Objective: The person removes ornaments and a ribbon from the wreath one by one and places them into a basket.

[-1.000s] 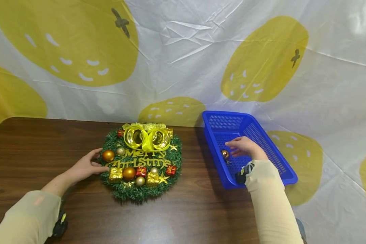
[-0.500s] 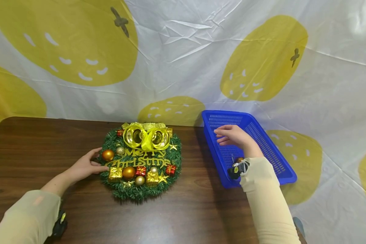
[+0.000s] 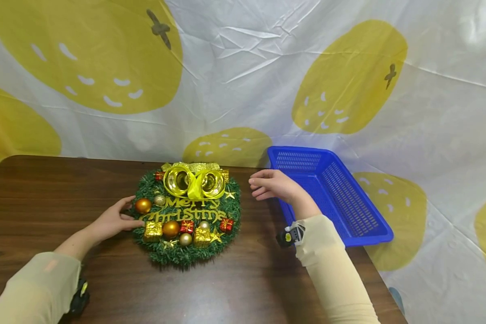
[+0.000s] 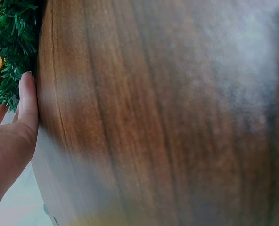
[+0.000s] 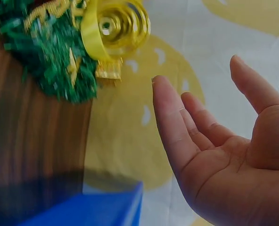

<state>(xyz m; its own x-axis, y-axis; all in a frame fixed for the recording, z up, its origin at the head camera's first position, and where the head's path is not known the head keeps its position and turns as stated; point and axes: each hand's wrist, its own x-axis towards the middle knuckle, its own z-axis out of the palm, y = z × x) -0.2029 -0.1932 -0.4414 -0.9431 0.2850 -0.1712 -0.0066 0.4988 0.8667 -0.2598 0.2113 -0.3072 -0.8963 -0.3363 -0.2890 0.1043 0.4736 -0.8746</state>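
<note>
Relaxed fingers and thumb of the left hand [image 3: 109,222] touch the near edge of the green wreath [image 3: 182,260], while the right hand [image 3: 277,185] hovers with loose, spread fingers and grips nothing. That wreath lies flat on the wooden table [image 3: 243,288] between the two hands, just beyond the right fingertips and apart from them.

Under and to the right of the right hand stands the blue basket [image 3: 354,198], its slotted walls upright. The bare floor of its far and right parts can be seen; the right sleeve [image 3: 336,265] covers its near left part, so what lies there cannot be told.

Close to the left fingers sits an orange ball [image 3: 143,205], and just past the left thumb a gold gift box [image 3: 153,231]. Toward the right hand, the wreath bears a red gift box [image 3: 227,225] and a gold star [image 3: 217,237]. Gold lettering [image 3: 192,215] crosses the middle, between the hands, and beyond it rest two gold bells [image 3: 211,183] joined by a yellow bow [image 3: 195,189].
</note>
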